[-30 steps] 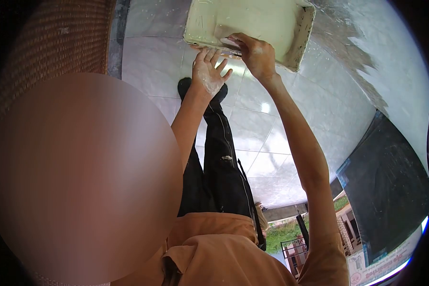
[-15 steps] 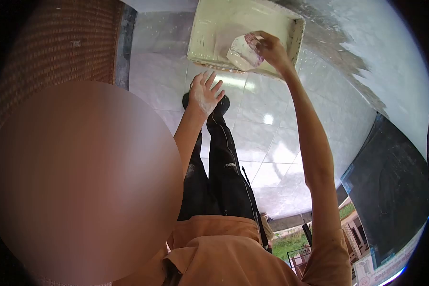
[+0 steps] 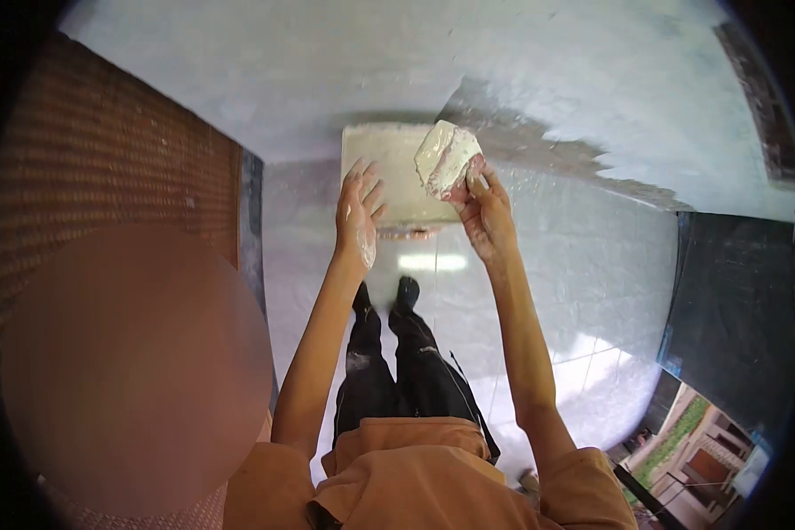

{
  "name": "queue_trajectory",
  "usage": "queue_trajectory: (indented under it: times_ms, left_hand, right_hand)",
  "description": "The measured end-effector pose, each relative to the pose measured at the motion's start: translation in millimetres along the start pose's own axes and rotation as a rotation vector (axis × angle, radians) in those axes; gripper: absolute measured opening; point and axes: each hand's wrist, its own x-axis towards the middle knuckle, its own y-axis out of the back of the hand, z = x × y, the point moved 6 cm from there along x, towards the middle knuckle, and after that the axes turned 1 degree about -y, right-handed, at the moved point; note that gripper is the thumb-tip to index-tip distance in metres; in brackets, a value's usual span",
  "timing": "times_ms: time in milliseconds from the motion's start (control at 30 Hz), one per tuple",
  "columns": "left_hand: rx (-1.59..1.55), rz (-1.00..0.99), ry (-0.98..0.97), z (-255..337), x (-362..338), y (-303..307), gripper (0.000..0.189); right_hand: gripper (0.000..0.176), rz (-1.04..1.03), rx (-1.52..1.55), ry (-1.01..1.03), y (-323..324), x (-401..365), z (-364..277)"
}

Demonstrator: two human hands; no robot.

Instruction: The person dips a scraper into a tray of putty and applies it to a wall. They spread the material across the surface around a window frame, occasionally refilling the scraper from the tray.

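My right hand [image 3: 489, 212] pinches the lower right edge of a flat, roughly squarish piece [image 3: 442, 157] smeared with wet cream-coloured paste, its edge pinkish. Whether this is a scraper or a pad I cannot make out. Raised, it overlaps the right part of a shallow cream tray [image 3: 367, 141] on the floor. To the left, my left hand [image 3: 359, 216] is held up with fingers spread, in front of the tray's left side. White paste marks its palm and wrist, and nothing is in it.
Beyond the tray rises a wall [image 3: 283, 97], pale at left, with a rough grey unfinished patch [image 3: 539, 132] at right. A woven brown panel [image 3: 150, 177] stands at left, a dark board [image 3: 733, 291] at right. Glossy tiles [image 3: 583, 265] cover the floor around my feet.
My right hand has lifted the paste-covered piece out of the tray, and its coated face now shows. My left hand has come up beside it, still open. The view has tilted up toward the wall.
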Motion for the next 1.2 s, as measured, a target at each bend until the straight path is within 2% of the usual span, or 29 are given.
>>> queue_trajectory:
  times_ms: [100, 267, 333, 400, 467, 500, 533, 567, 733, 767, 1000, 1067, 1100, 1200]
  left_hand:
    - [0.117, -0.106, -0.155, 54.6, -5.4, -32.6, 0.065]
    - [0.282, -0.285, -0.43, 133.2, -31.8, -62.1, 0.063]
    - [0.405, -0.322, -0.637, 154.2, -40.9, -77.6, 0.063]
    - [0.397, -0.359, -0.71, 166.0, -46.7, -108.8, 0.059]
    - [0.501, -0.355, -0.901, 177.2, -51.4, -131.7, 0.05]
    - [0.501, -0.369, -0.914, 180.5, -45.7, -142.2, 0.05]
    - [0.571, -0.341, -1.094, 178.8, -41.3, -80.6, 0.049]
    - [0.663, -0.299, -1.251, 189.3, -47.3, -79.7, 0.049]
    - [0.781, -0.262, -1.426, 218.4, -64.3, -81.0, 0.048]
    - [0.814, -0.232, -1.456, 200.4, -47.6, -64.7, 0.048]
    - [0.831, -0.214, -1.521, 190.6, -24.4, -56.6, 0.051]
    - [0.846, -0.178, -1.596, 178.8, -14.9, -52.7, 0.052]
    - [0.849, -0.168, -1.603, 192.2, -25.0, -75.8, 0.052]
    - [0.842, -0.117, -1.627, 176.1, -4.4, -68.2, 0.053]
  right_hand:
    - [0.039, 0.041, 0.113, 0.104, -44.7, -19.9, -39.6]
    - [0.042, -0.038, 0.162, 0.289, -105.0, -54.3, -82.5]
    - [0.042, 0.068, 0.158, 0.33, -112.5, -65.2, -98.2]
    - [0.042, 0.076, 0.147, 0.394, -112.7, -70.9, -127.9]
    - [0.04, 0.093, 0.089, 0.408, -106.9, -66.7, -147.3]
    - [0.04, 0.088, 0.095, 0.426, -105.5, -65.2, -157.6]
    - [0.038, 0.058, 0.08, 0.472, -118.4, -73.7, -98.4]
    - [0.037, 0.044, 0.083, 0.495, -126.4, -79.5, -99.3]
    - [0.035, 0.05, 0.055, 0.604, -145.7, -96.3, -110.4]
    - [0.034, 0.065, 0.042, 0.621, -133.1, -87.2, -91.0]
    - [0.039, 0.049, 0.061, 0.707, -116.4, -63.8, -88.2]
    - [0.034, 0.028, 0.083, 0.766, -104.9, -51.3, -85.0]
    - [0.034, 0.016, 0.087, 0.764, -112.2, -54.3, -111.4]
    - [0.032, -0.043, 0.061, 0.81, -97.0, -32.1, -99.9]
